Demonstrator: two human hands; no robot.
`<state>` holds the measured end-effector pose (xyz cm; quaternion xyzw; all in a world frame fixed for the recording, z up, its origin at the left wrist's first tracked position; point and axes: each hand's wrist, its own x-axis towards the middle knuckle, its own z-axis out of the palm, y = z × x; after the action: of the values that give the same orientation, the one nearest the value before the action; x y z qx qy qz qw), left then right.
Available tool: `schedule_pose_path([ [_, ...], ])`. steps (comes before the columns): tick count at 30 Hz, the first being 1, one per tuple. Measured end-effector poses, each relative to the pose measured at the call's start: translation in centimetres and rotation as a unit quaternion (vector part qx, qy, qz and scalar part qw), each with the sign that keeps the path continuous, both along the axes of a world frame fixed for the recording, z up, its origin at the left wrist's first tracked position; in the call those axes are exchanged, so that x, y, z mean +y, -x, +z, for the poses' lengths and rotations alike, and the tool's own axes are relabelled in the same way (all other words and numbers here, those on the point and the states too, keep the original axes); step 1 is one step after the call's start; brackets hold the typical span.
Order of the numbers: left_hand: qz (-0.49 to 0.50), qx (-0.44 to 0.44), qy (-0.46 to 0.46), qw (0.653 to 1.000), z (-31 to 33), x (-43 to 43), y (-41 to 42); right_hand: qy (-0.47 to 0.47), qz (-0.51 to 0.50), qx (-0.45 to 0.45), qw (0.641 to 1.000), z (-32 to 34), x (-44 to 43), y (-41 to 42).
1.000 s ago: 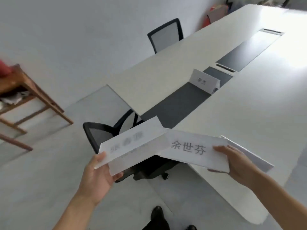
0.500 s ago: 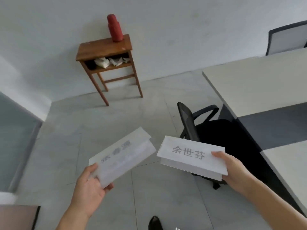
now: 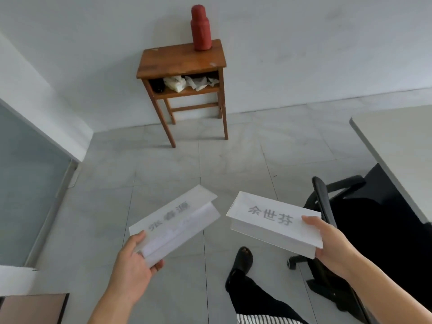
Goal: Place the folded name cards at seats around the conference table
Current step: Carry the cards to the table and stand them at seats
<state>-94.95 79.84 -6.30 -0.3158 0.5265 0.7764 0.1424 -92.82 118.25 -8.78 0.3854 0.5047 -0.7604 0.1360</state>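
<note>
In the head view, we are holding one folded name card [image 3: 174, 224] in our left hand [image 3: 134, 265], the fingers closing on its near end. Our right hand [image 3: 332, 244] is gripping a stack of name cards [image 3: 273, 220] at its right end. Both are hanging over the floor [image 3: 163, 164], left of the conference table [image 3: 397, 141] and the black chair [image 3: 327, 220].

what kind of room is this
Probably an office meeting room: a corner of a large pale table with a black office chair drawn up to it, and folded name cards in the left hand and right hand. A wooden side table stands by the wall.
</note>
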Motion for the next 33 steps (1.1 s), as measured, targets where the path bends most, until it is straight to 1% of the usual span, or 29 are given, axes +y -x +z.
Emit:
schedule_pose_path([
  [6,-0.001,-0.002,0.022,1.0,0.6,0.8,13.2,0.005,0.001,-0.01,1.0,-0.5,1.5,14.6],
  [11,0.005,0.009,0.027,1.0,1.9,2.2,24.5,-0.004,0.007,0.006,1.0,1.6,1.6,27.3],
  [14,0.004,0.009,0.018,1.0,1.4,3.5,30.9,-0.001,0.001,0.019,1.0,2.1,2.6,33.7],
  [17,-0.012,-0.012,0.016,1.0,-0.3,5.2,37.9,-0.009,-0.02,0.018,1.0,1.7,4.6,39.4],
  [19,-0.038,-0.017,0.013,0.999,-1.7,6.5,43.5,-0.017,-0.045,0.01,0.999,0.8,6.2,43.1],
  [22,-0.09,-0.02,0.009,0.996,-3.0,9.0,52.8,-0.02,-0.111,-0.011,0.994,-0.3,8.8,48.1],
  [25,-0.152,-0.025,0.024,0.988,-2.3,13.0,62.1,-0.017,-0.163,-0.014,0.986,0.2,11.6,52.2],
  [29,-0.266,-0.018,0.069,0.961,-0.4,20.3,73.6,0.01,-0.258,-0.004,0.966,2.0,15.5,56.0],
  [33,-0.353,0.025,0.042,0.934,1.4,30.1,81.7,0.031,-0.337,0.008,0.941,1.8,20.1,58.2],
])
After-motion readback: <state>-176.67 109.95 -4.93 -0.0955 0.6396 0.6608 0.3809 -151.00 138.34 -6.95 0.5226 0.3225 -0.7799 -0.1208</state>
